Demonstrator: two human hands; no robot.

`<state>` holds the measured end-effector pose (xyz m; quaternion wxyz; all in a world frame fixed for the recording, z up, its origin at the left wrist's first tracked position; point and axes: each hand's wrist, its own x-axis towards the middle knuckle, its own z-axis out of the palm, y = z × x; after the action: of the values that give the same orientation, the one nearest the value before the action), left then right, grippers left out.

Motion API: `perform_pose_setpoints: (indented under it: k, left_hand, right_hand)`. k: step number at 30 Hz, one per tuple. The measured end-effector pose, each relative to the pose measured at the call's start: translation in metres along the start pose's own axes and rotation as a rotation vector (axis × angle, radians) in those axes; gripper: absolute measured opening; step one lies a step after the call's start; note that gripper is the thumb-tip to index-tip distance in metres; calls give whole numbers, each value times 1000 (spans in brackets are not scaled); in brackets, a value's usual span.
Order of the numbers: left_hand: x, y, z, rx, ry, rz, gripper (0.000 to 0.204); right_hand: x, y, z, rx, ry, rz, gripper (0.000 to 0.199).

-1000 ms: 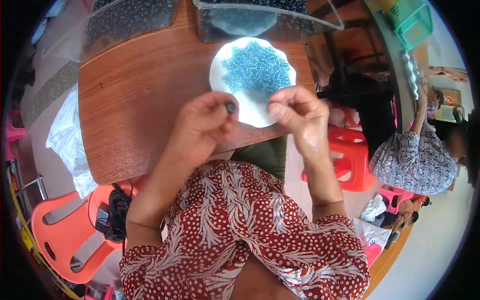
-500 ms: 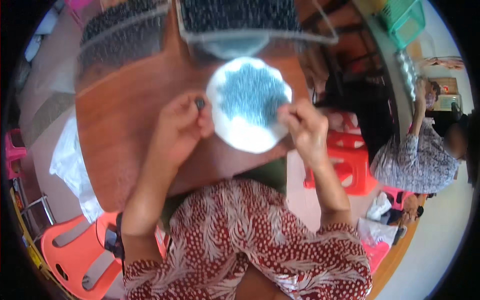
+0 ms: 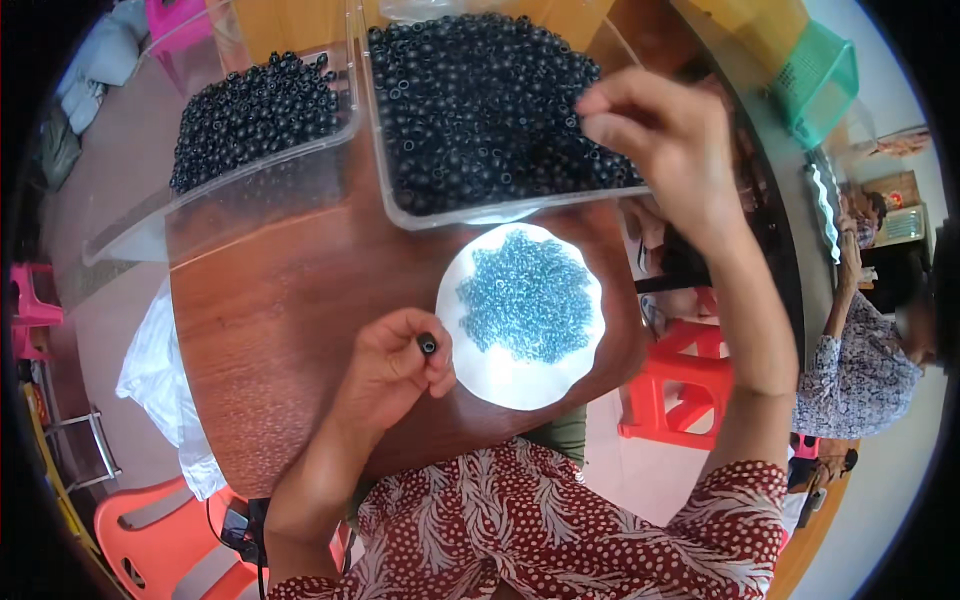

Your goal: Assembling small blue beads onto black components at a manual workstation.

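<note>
On the round table (image 3: 280, 330) before me, a plate (image 3: 520, 375) of small rings (image 3: 525, 295) sits at frame centre. Behind it stands a tray (image 3: 480, 210) of beads, a second tray (image 3: 150, 225) to its upper left. My left hand (image 3: 395, 365) lies just left of the plate; my right hand (image 3: 660, 130) is over the nearer tray's right edge.

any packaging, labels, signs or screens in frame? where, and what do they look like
No labels, signs or screens can be made out.
Clear plastic tray: table's far side, rectangular, full of black ring-shaped beads.
Second clear plastic tray: left of it, tilted, same black beads.
White plastic bag: off the table's left edge, crumpled.
</note>
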<state>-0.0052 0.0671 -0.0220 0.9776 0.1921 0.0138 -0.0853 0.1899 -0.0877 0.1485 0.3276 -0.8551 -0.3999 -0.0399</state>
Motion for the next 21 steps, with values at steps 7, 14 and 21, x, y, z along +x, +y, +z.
perform_pose_setpoints:
  k: [7,14,21]
  left_hand:
    - [6,1,-5,13,58,-58,18]
    - [6,5,-5,-12,60,-53,19]
    - [7,4,-5,-27,89,-53,19]
  right_hand:
    - [71,67,60,178,-508,109,10]
    - [85,87,81,-21,-655,-118,10]
    - [73,83,92,-4,-759,-115,9]
